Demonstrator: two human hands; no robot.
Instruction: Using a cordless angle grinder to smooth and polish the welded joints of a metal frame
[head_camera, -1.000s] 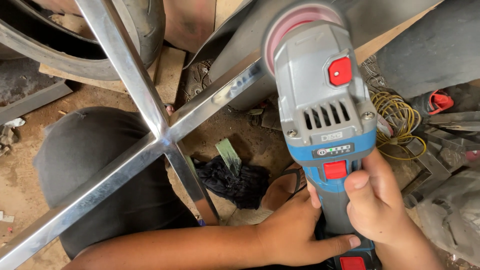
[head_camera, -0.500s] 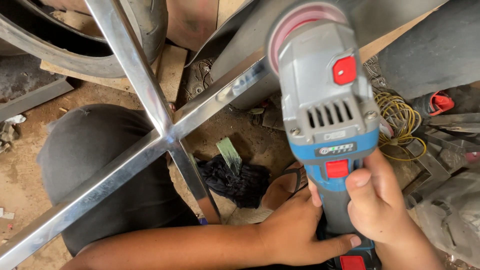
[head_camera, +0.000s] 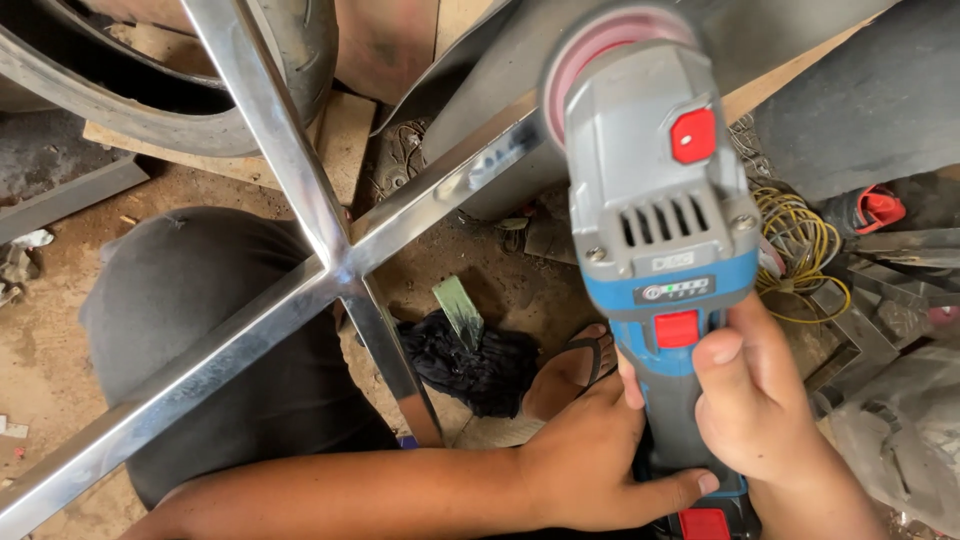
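Both hands, left (head_camera: 590, 460) and right (head_camera: 760, 400), grip the grinder (head_camera: 655, 230) closed, its disc held at the steel cross (head_camera: 330, 270); polishing seems underway, and next calls for steady pressure along the bar.

Grey-and-blue grinder (head_camera: 660, 240) with red buttons and a pink disc — set against a mirror-bright silver cross frame (head_camera: 330, 270). Beneath it: a black cloth (head_camera: 470, 365), a green bar (head_camera: 460, 310), yellow wire (head_camera: 800, 245), brown dirt floor (head_camera: 40, 350).
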